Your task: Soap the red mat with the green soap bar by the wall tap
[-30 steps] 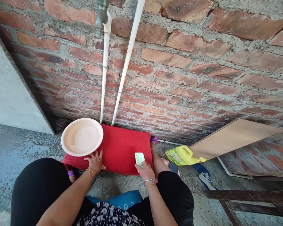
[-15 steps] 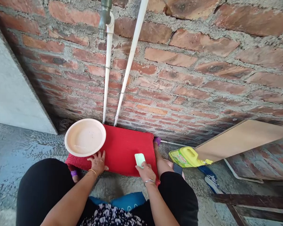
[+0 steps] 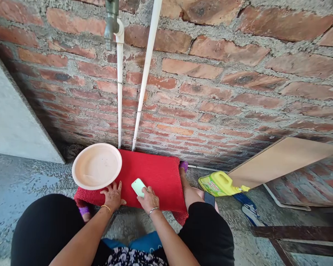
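Observation:
A red mat [image 3: 155, 173] with a shaggy underside lies spread in front of my knees, its front edge hanging down. My left hand [image 3: 113, 197] presses on its front left part, fingers spread, close beside a pale pink basin [image 3: 97, 166] resting on the mat's left end. A thin layer of what looks like water shows inside the basin. In my right hand [image 3: 150, 199] is a pale green bar of soap [image 3: 138, 187], held by its near end against the middle of the mat. My palm hides part of the bar.
Two white pipes [image 3: 144, 74] and a tap [image 3: 111, 26] run down the brick wall [image 3: 205, 88]. To the right are a yellow detergent jug [image 3: 222, 183], a leaning board [image 3: 283, 162], a slipper [image 3: 251, 214] and dark wooden bars [image 3: 296, 233]. A grey slab [image 3: 16, 111] stands left; the floor there is wet.
My right hand has slid left across the mat with the bar of soap, from near its right edge to the middle. My left hand stays flat. The view has shifted slightly.

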The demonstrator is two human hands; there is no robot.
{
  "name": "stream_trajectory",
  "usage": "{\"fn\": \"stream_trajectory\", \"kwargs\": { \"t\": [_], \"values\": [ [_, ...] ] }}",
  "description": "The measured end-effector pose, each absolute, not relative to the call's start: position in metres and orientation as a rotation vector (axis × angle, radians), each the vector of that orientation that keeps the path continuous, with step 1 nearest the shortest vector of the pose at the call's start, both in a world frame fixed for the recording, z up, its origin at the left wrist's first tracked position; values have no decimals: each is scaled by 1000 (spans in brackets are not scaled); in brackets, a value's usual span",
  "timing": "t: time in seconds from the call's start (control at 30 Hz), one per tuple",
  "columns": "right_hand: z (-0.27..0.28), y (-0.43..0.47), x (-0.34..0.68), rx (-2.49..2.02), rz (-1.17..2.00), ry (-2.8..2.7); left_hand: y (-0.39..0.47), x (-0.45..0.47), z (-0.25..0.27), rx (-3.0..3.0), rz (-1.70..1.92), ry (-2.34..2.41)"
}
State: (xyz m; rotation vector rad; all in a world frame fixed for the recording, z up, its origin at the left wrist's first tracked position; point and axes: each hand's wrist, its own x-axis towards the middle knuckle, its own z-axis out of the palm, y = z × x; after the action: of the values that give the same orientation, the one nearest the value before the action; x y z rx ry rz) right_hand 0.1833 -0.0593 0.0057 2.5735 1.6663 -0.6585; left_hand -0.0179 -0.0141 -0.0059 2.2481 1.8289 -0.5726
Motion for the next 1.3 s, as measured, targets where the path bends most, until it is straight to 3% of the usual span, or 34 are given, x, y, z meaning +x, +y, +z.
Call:
{"fn": "stream_trajectory", "kwargs": {
  "t": [0.33,0.5,0.7,1.0,1.13,1.3],
  "values": [
    [38,-83,290,2886,-748,909,-13,-17,-3,2235,-583,1825],
    [37,-77,252,2893,-688,1118,-14,-19,-1,2238,-545,1813],
    [21,-70,199,2591,-655,1560,-14,-18,0,2232,-552,1814],
    [29,-88,284,2966,-625,958,-15,-18,-11,2260,-531,1845],
    [19,-74,242,2925,-616,1334,-16,-18,-11,2280,-520,1851],
    [4,-40,158,2531,-714,1865,-16,-19,-9,2293,-525,1849]
  ]
}}
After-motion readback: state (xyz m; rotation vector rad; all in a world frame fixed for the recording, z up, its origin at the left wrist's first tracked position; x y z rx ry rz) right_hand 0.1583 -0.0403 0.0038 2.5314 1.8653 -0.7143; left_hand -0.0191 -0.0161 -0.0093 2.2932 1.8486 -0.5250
